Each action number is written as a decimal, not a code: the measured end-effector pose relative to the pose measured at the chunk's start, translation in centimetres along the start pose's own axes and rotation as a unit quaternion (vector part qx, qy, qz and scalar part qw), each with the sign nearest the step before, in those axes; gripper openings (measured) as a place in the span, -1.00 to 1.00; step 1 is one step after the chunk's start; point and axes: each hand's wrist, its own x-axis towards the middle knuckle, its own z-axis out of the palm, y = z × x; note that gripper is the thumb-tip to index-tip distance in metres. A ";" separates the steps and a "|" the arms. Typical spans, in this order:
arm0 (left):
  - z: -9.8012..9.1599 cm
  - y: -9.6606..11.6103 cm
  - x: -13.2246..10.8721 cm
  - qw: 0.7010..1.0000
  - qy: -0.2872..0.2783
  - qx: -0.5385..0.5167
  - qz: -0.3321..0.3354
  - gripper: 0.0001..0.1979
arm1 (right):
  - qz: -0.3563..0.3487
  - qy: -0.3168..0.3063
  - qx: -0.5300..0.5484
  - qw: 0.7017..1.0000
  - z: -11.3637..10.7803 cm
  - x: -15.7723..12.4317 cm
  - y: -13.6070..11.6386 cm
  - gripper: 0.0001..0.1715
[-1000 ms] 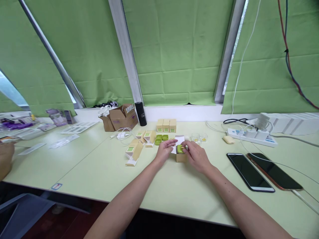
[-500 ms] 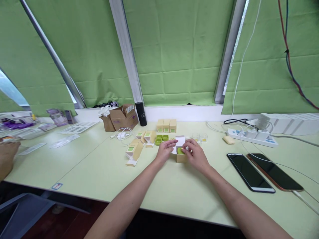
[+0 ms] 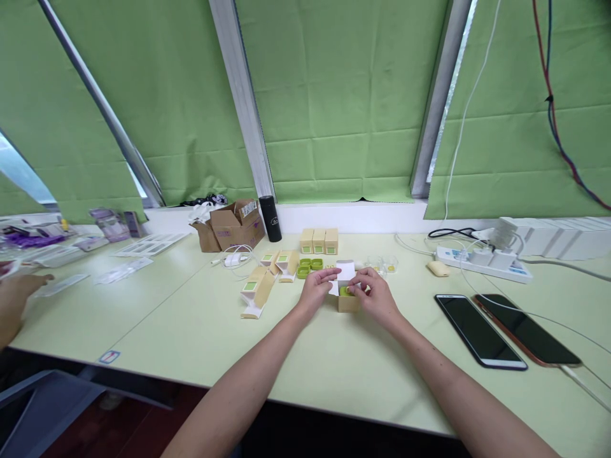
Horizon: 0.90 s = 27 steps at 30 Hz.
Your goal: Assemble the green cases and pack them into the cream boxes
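A small open cardboard box (image 3: 347, 305) stands on the table in front of me, its white inner lid raised. My left hand (image 3: 316, 292) is at the box's left side, its fingers reaching along the lid and the thumb by the side flap. Inside the box sits a green case (image 3: 344, 291), partly hidden. My right hand (image 3: 376, 294) pinches the case from the right, fingertips at the box's opening. Just behind my left hand lies a green tray with compartments (image 3: 304, 271). Clear round containers (image 3: 384, 264) are beyond my right hand.
Several open small boxes (image 3: 258, 286) lie to the left; three closed boxes (image 3: 319, 242) stand behind. A black bottle (image 3: 270, 219) and brown carton (image 3: 236, 228) are farther back. Two phones (image 3: 481, 331) and a power strip (image 3: 482, 264) are right. Another person's hand (image 3: 16, 302) is far left.
The green case sits slightly lower in the box, with my right hand's fingers moved down a little. At far left, the other person's hand has moved and its fingers now extend rightward.
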 end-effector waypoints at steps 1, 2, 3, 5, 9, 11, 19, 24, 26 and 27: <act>0.0 0.0 0.0 1.000 0.002 0.000 -0.002 -0.47 | -0.001 -0.001 -0.001 1.000 0.0 0.0 0.1 -0.84; 0.0 0.0 0.0 1.000 0.004 0.001 -0.003 -0.48 | -0.001 -0.003 -0.002 1.000 0.0 0.0 0.1 -0.84; 0.0 0.0 0.0 1.000 0.005 0.000 -0.004 -0.48 | -0.003 -0.005 -0.003 1.000 0.0 0.0 0.1 -0.83; 0.1 0.1 0.0 1.000 0.005 -0.003 -0.003 -0.49 | -0.005 -0.007 -0.006 1.000 -0.1 0.1 0.1 -0.83; 0.2 0.3 -0.1 1.000 0.011 -0.008 -0.007 -0.50 | -0.012 0.005 -0.014 1.000 -0.3 0.0 0.1 -0.82; 0.3 0.5 -0.2 1.000 0.015 -0.012 -0.015 -0.49 | -0.015 0.023 -0.018 0.999 -0.4 0.1 0.2 -0.81; 0.9 1.8 -0.7 0.998 0.036 -0.034 -0.033 -0.55 | 0.009 0.077 -0.001 0.997 -0.9 0.4 1.4 -0.63; 0.7 1.4 -0.5 0.999 0.028 -0.031 -0.034 -0.51 | 0.040 0.086 0.030 0.995 -0.8 0.5 1.8 -0.53; 0.5 0.9 -0.3 0.999 0.026 -0.022 -0.032 -0.48 | 0.059 0.086 0.042 0.994 -0.7 0.6 1.9 -0.50; 0.5 0.8 -0.2 0.999 0.025 -0.018 -0.030 -0.47 | 0.070 0.085 0.050 0.993 -0.7 0.6 2.0 -0.49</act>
